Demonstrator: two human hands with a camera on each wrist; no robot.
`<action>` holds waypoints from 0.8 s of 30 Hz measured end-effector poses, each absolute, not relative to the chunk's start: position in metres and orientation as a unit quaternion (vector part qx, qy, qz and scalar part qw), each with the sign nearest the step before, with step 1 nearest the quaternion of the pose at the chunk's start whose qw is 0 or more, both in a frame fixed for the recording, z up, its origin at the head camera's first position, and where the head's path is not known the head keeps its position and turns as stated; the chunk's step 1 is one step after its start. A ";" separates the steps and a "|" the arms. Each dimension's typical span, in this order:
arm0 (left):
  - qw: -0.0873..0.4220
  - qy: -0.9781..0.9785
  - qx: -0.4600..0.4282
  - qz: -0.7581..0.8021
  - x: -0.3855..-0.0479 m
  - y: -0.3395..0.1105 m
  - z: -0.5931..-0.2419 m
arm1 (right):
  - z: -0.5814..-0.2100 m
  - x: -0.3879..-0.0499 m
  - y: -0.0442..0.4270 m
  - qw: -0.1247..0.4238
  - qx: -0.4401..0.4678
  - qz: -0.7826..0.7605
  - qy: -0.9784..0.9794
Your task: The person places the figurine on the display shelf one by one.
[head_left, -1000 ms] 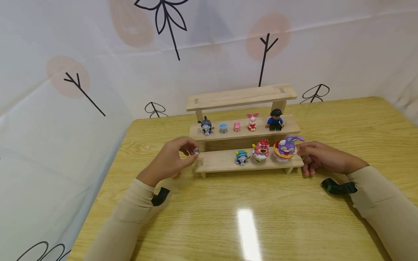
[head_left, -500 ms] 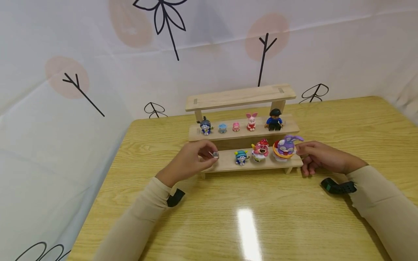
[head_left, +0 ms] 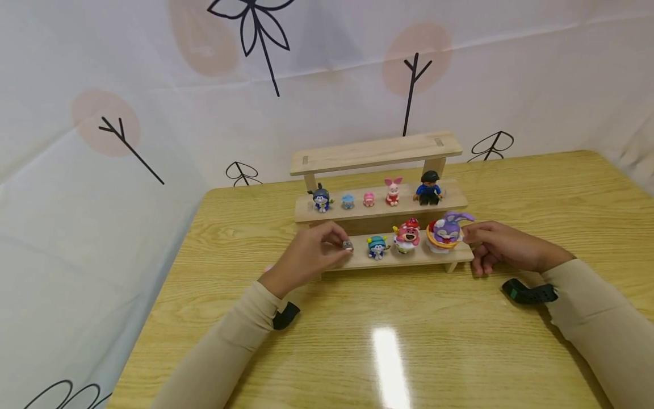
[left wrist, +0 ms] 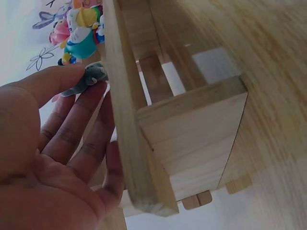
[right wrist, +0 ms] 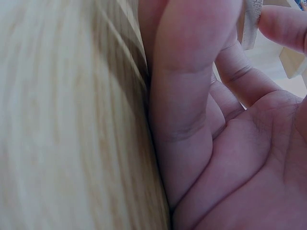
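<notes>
My left hand (head_left: 309, 254) pinches a tiny grey figurine (head_left: 348, 245) between thumb and fingertips, low over the bottom tier of a wooden display shelf (head_left: 357, 262). In the left wrist view the grey figurine (left wrist: 91, 76) is at the tier's edge; whether its base touches the wood I cannot tell. To its right stand a teal-capped figurine (head_left: 377, 247), a pink bear figurine (head_left: 407, 236) and a purple rabbit figurine (head_left: 445, 232). My right hand (head_left: 503, 247) grips the right end of that tier, the thumb on one face and fingers curled under, beside the rabbit.
The middle tier bears a dark-capped figurine (head_left: 321, 199), small blue (head_left: 348, 201) and pink (head_left: 369, 199) figurines, a piglet figurine (head_left: 393, 192) and a toy man (head_left: 429, 188). Above is the bare top tier (head_left: 375, 153). A wood-grain table (head_left: 286, 352) lies beneath; a printed cloth (head_left: 332, 85) hangs behind.
The left hand has carried the grey figurine rightward, from the left end of the bottom tier to near the teal-capped figurine. My right hand stays at the shelf's end.
</notes>
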State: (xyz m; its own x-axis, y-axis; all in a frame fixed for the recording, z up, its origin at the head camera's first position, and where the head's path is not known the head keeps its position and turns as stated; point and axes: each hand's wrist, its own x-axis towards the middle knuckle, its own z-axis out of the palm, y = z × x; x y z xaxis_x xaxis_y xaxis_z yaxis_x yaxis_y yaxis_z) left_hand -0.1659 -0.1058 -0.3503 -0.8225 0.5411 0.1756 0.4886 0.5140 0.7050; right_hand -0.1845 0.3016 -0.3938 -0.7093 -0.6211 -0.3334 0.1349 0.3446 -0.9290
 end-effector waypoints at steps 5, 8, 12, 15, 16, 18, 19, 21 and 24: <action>0.037 0.878 0.287 0.382 -0.165 -0.103 -0.353 | -0.394 -0.185 0.301 0.345 -0.155 -0.546 0.748; 0.039 0.879 0.289 0.377 -0.164 -0.102 -0.354 | -0.394 -0.185 0.301 0.345 -0.151 -0.544 0.750; 0.048 0.880 0.288 0.375 -0.164 -0.102 -0.356 | -0.394 -0.185 0.301 0.343 -0.151 -0.543 0.751; 0.051 0.879 0.288 0.376 -0.164 -0.102 -0.357 | -0.395 -0.185 0.301 0.342 -0.151 -0.543 0.752; 0.051 0.878 0.289 0.377 -0.164 -0.101 -0.357 | -0.395 -0.185 0.301 0.342 -0.151 -0.542 0.752; 0.051 0.876 0.293 0.379 -0.164 -0.101 -0.357 | -0.396 -0.186 0.302 0.343 -0.151 -0.543 0.751; 0.049 0.876 0.295 0.379 -0.164 -0.101 -0.356 | -0.396 -0.186 0.302 0.344 -0.152 -0.543 0.751; 0.042 0.875 0.300 0.376 -0.163 -0.101 -0.356 | -0.396 -0.186 0.302 0.345 -0.152 -0.544 0.750; 0.030 0.876 0.307 0.371 -0.163 -0.101 -0.356 | -0.396 -0.186 0.302 0.345 -0.152 -0.543 0.750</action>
State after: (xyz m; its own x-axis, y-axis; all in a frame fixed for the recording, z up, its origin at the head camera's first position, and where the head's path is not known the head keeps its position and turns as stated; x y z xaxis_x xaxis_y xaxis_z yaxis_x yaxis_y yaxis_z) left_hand -0.1626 -0.1011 -0.3564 -0.8092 0.5604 0.1763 0.5164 0.5355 0.6683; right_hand -0.1859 0.3017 -0.3958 -0.7158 -0.6024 -0.3531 0.1478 0.3636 -0.9198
